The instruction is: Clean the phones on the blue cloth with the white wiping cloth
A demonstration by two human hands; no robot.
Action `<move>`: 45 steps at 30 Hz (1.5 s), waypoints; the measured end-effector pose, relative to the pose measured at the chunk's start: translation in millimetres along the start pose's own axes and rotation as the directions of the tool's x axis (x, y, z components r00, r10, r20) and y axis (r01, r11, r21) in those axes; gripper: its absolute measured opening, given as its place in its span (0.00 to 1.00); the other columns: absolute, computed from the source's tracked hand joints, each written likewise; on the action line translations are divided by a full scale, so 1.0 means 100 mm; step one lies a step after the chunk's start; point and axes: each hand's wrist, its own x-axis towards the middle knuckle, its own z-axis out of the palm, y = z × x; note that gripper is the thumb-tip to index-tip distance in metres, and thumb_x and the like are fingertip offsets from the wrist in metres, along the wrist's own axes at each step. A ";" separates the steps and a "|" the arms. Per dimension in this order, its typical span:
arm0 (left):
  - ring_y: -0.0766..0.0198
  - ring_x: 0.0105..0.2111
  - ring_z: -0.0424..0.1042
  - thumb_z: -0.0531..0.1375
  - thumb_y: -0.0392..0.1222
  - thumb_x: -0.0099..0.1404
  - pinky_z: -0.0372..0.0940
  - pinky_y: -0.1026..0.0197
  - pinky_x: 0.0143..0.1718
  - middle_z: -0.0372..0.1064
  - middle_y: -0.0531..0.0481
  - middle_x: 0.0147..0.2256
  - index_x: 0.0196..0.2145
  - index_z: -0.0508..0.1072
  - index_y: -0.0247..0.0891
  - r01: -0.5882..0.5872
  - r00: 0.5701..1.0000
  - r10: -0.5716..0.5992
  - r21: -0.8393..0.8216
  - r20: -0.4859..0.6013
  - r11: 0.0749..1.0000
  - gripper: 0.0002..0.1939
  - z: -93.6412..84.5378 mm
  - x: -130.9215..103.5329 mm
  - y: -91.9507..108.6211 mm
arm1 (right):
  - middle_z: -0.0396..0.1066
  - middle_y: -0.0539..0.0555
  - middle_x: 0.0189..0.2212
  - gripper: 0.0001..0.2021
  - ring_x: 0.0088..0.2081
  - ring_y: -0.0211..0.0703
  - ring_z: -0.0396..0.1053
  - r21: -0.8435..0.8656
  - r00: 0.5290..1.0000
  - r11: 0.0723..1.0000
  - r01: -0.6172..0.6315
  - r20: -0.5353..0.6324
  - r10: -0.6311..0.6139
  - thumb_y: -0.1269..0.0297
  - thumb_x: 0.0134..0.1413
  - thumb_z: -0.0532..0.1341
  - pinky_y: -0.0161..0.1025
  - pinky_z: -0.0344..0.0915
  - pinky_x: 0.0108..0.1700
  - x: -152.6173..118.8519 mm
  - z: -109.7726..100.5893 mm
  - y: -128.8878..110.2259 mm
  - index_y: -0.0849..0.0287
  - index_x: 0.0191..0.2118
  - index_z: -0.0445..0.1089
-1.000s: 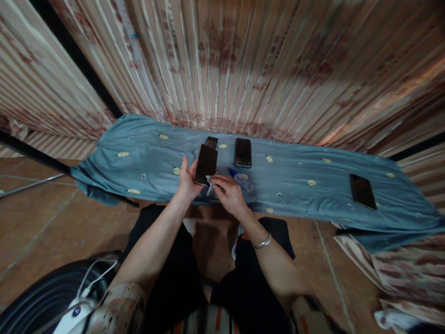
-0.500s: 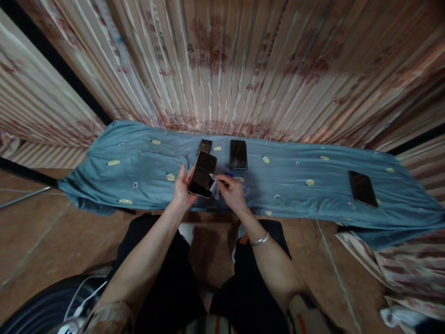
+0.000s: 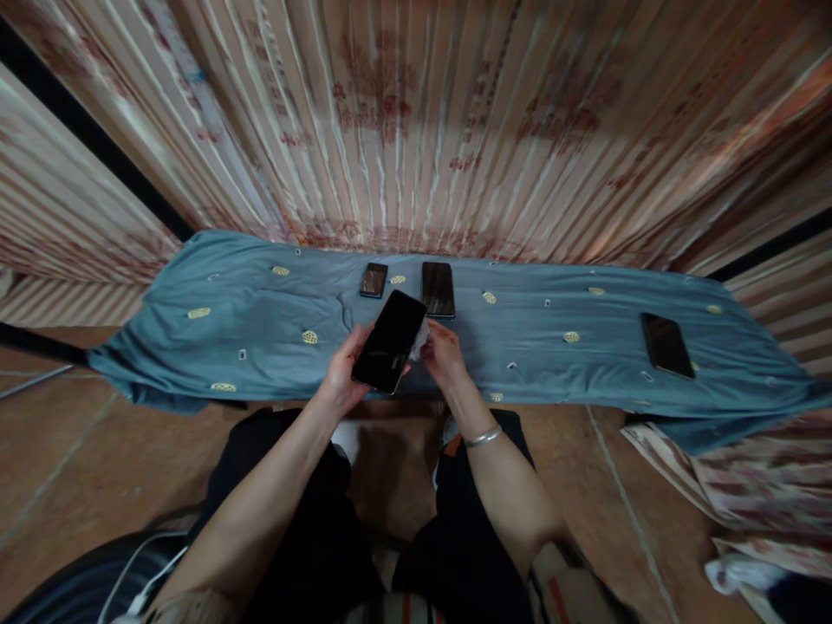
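Note:
My left hand (image 3: 343, 371) is closed around the left and lower edges of a black smartphone (image 3: 391, 341), held tilted with its dark screen up above the cloth. In my right hand (image 3: 444, 354) a crumpled whitish cloth or wipe (image 3: 419, 338) is pinched, against the phone's right edge. The phone partly hides the wipe and some right fingertips. Just beyond lie a small dark phone (image 3: 373, 280) and a larger black phone (image 3: 438, 289), both flat on the blue cloth (image 3: 273, 316).
Another dark phone (image 3: 667, 346) lies far right on the cloth-covered bench. A patterned curtain (image 3: 403, 130) hangs behind it, with dark poles (image 3: 104, 139) at the sides. A white cable (image 3: 139, 598) is at lower left, and my knees are under the front edge.
The wipe in my right hand has moved from over the phone's screen to its right edge. The held phone has shifted slightly nearer and right, uncovering more of the small phone.

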 end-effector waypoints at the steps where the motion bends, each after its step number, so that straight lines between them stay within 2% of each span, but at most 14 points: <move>1: 0.46 0.44 0.80 0.51 0.45 0.73 0.73 0.38 0.50 0.81 0.40 0.41 0.58 0.72 0.36 0.012 1.000 -0.012 0.005 -0.001 1.000 0.21 0.00 0.00 -0.01 | 0.76 0.46 0.21 0.04 0.21 0.37 0.70 0.016 1.000 1.000 -0.012 -0.001 0.012 0.63 0.45 0.68 0.33 0.68 0.26 0.00 0.00 -0.01 0.56 0.29 0.77; 5: 0.49 0.38 0.82 0.53 0.43 0.72 0.73 0.38 0.48 0.82 0.42 0.39 0.58 0.71 0.36 0.027 0.999 -0.026 0.020 -0.020 0.999 0.20 0.00 0.00 -0.03 | 0.78 0.46 0.24 0.02 0.26 0.37 0.73 0.077 0.998 0.995 -0.061 -0.008 0.062 0.66 0.47 0.66 0.34 0.71 0.32 0.00 0.00 -0.06 0.56 0.30 0.77; 11: 0.42 0.46 0.80 0.49 0.46 0.74 0.74 0.39 0.47 0.79 0.30 0.46 0.64 0.65 0.28 0.120 0.992 -0.122 0.058 0.042 0.991 0.27 -0.08 0.04 -0.07 | 0.79 0.48 0.26 0.02 0.27 0.36 0.74 0.103 0.995 0.991 -0.087 -0.044 0.092 0.68 0.50 0.66 0.33 0.71 0.33 -0.03 0.03 -0.11 0.56 0.31 0.78; 15: 0.42 0.47 0.79 0.49 0.45 0.74 0.75 0.42 0.45 0.78 0.29 0.48 0.66 0.61 0.28 0.127 0.989 -0.131 0.055 0.066 0.990 0.28 -0.07 0.02 -0.09 | 0.78 0.47 0.25 0.01 0.27 0.36 0.75 0.068 0.997 0.995 -0.070 -0.027 0.072 0.68 0.51 0.68 0.33 0.71 0.34 -0.04 0.02 -0.14 0.55 0.31 0.77; 22: 0.45 0.43 0.81 0.49 0.43 0.75 0.74 0.42 0.46 0.80 0.31 0.45 0.63 0.65 0.28 0.115 0.993 -0.114 0.065 -0.025 0.991 0.24 0.05 -0.03 -0.11 | 0.81 0.48 0.28 0.03 0.30 0.38 0.76 0.072 0.997 0.997 0.010 -0.071 -0.004 0.66 0.46 0.71 0.34 0.73 0.34 -0.07 0.05 -0.19 0.54 0.30 0.79; 29: 0.45 0.43 0.81 0.47 0.45 0.76 0.74 0.40 0.46 0.80 0.33 0.41 0.57 0.71 0.29 0.104 0.988 -0.103 0.003 -0.118 0.995 0.23 0.02 0.01 -0.12 | 0.82 0.46 0.32 0.09 0.34 0.36 0.77 -0.045 0.995 0.994 0.097 0.010 -0.097 0.65 0.44 0.73 0.35 0.74 0.42 -0.09 0.04 -0.22 0.52 0.35 0.81; 33: 0.44 0.44 0.80 0.46 0.51 0.75 0.73 0.38 0.46 0.80 0.33 0.42 0.55 0.72 0.31 0.084 0.992 -0.089 -0.049 -0.087 0.995 0.25 0.01 0.02 -0.09 | 0.82 0.46 0.34 0.09 0.35 0.39 0.78 -0.170 0.978 0.965 0.198 0.101 -0.183 0.60 0.45 0.73 0.37 0.74 0.42 -0.10 0.01 -0.24 0.50 0.36 0.82; 39: 0.46 0.43 0.80 0.44 0.53 0.76 0.72 0.37 0.48 0.80 0.35 0.42 0.54 0.72 0.31 0.058 0.990 -0.067 -0.076 -0.122 0.995 0.27 -0.01 0.06 -0.08 | 0.82 0.48 0.42 0.15 0.43 0.46 0.79 -0.372 0.930 0.862 0.343 0.261 -0.258 0.49 0.49 0.70 0.44 0.75 0.51 -0.14 -0.04 -0.26 0.50 0.41 0.82; 42: 0.47 0.42 0.80 0.44 0.54 0.75 0.72 0.38 0.48 0.80 0.36 0.41 0.53 0.72 0.32 0.048 0.991 -0.058 -0.089 -0.123 0.995 0.27 -0.02 0.07 -0.08 | 0.82 0.49 0.45 0.16 0.46 0.48 0.79 -0.444 0.901 0.794 0.416 0.323 -0.291 0.50 0.55 0.66 0.47 0.75 0.53 -0.18 -0.05 -0.27 0.51 0.45 0.81; 45: 0.47 0.41 0.80 0.45 0.54 0.75 0.73 0.41 0.48 0.80 0.36 0.40 0.52 0.73 0.31 0.017 0.990 -0.030 -0.095 -0.139 0.995 0.27 -0.02 0.08 -0.05 | 0.81 0.49 0.47 0.14 0.49 0.48 0.78 -0.519 0.870 0.708 0.479 0.389 -0.303 0.55 0.60 0.62 0.47 0.73 0.55 -0.24 -0.05 -0.27 0.50 0.48 0.80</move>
